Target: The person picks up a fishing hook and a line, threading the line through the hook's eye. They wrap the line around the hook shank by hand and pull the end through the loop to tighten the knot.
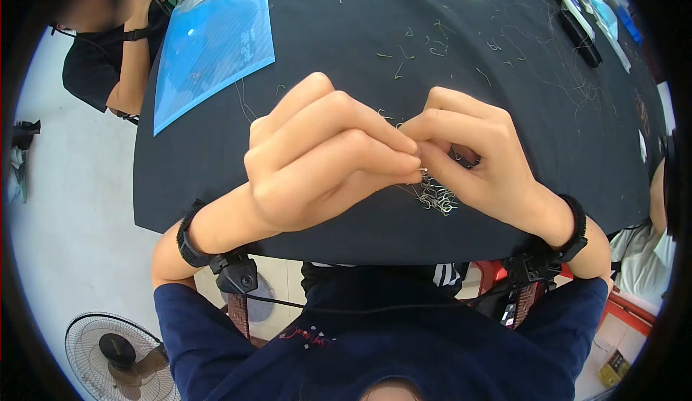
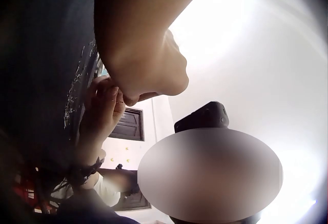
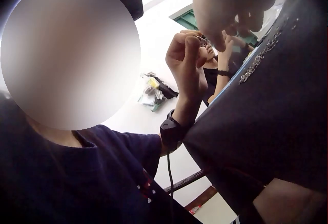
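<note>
My left hand (image 1: 324,156) is raised over the near part of the table, thumb and fingertips pinching a small metal fish hook (image 1: 423,171), mostly hidden by the fingers. Against it, my right hand (image 1: 483,156) has its thumb and index finger curled together at the left fingertips, pinching a thin line that hardly shows. Below the fingertips lies a heap of fish hooks (image 1: 438,197) on the black cloth. The right wrist view shows the left hand (image 3: 187,55) upright, with the hooks (image 3: 259,60) strung out along the table beyond.
A blue plastic folder (image 1: 216,47) lies at the far left, with thin line beside it. Loose hooks and snippets (image 1: 436,44) are scattered farther back, near tangled clear line (image 1: 569,87). A black case (image 1: 580,40) lies far right. Another person (image 1: 108,62) sits at the left.
</note>
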`<action>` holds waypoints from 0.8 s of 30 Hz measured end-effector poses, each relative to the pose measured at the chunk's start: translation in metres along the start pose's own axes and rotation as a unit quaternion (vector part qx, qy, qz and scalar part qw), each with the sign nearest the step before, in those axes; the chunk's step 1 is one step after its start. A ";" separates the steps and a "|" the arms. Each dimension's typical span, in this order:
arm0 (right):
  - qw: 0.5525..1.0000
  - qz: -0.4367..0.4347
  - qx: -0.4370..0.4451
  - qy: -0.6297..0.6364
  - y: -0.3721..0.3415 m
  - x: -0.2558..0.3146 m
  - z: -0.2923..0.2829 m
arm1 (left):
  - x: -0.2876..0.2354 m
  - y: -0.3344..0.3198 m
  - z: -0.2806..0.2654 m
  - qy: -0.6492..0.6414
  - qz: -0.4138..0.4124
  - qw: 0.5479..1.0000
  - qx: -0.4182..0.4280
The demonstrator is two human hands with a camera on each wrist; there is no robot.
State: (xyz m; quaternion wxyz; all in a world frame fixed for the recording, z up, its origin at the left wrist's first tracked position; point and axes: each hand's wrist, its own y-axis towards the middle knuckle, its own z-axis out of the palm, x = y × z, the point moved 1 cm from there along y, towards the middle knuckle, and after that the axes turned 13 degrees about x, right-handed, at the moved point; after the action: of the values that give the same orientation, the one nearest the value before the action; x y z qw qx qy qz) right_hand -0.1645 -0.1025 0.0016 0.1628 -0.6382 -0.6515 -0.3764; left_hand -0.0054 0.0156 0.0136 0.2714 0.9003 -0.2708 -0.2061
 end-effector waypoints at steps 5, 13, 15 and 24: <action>0.998 0.018 0.027 0.054 0.000 0.005 -0.002 | 0.003 0.000 -0.005 0.016 -0.014 1.000 -0.007; 0.992 -0.056 0.029 0.105 -0.004 0.009 0.001 | 0.004 0.002 -0.009 0.062 -0.022 0.998 -0.010; 0.992 -0.062 0.030 0.107 -0.005 0.009 0.001 | 0.003 0.002 -0.009 0.065 -0.018 0.998 -0.012; 0.984 0.038 0.066 0.160 -0.002 0.006 0.005 | 0.002 0.000 -0.005 0.009 -0.044 0.999 -0.010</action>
State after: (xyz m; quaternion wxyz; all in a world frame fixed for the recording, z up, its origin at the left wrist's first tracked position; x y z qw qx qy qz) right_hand -0.1661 -0.0945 0.0011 0.3204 -0.5820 -0.6159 -0.4234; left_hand -0.0009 0.0160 0.0169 0.2732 0.9106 -0.2260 -0.2122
